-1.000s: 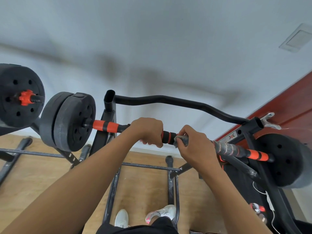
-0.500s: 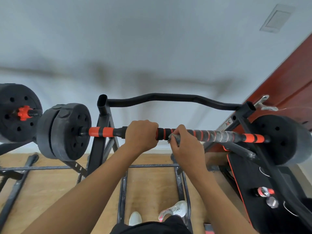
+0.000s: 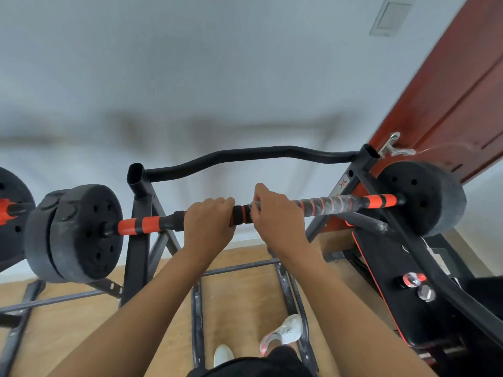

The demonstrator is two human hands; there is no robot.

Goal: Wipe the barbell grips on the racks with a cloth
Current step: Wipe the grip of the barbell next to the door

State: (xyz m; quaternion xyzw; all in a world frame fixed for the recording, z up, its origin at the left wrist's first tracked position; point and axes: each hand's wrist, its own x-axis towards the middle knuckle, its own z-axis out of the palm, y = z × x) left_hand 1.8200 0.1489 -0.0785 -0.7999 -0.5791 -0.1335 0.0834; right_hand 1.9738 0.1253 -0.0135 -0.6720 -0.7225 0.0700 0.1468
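Against the pale wall (image 3: pixel 217 77), beside a red-brown door (image 3: pixel 449 91), a black steel rack (image 3: pixel 138 240) stands on the wooden floor (image 3: pixel 239 295). Its curved top bar (image 3: pixel 245 153) runs between the two uprights. The barbell (image 3: pixel 152 223) lies across the rack below that bar, sloping slightly up to the right. It carries a pair of black weight plates (image 3: pixel 79 235) at its left end and a single black plate (image 3: pixel 424 197) at its right end. Its grips are banded orange and black, and the right stretch looks grey and scuffed.

The left hand (image 3: pixel 208 227) is wrapped over the bar near its middle, fingers curled around it. Just beside it, the right hand (image 3: pixel 275 216) grips the bar through the cloth (image 3: pixel 253 205), of which only a small grey edge shows at the thumb. White shoes (image 3: pixel 283 333) stand on the floor below.
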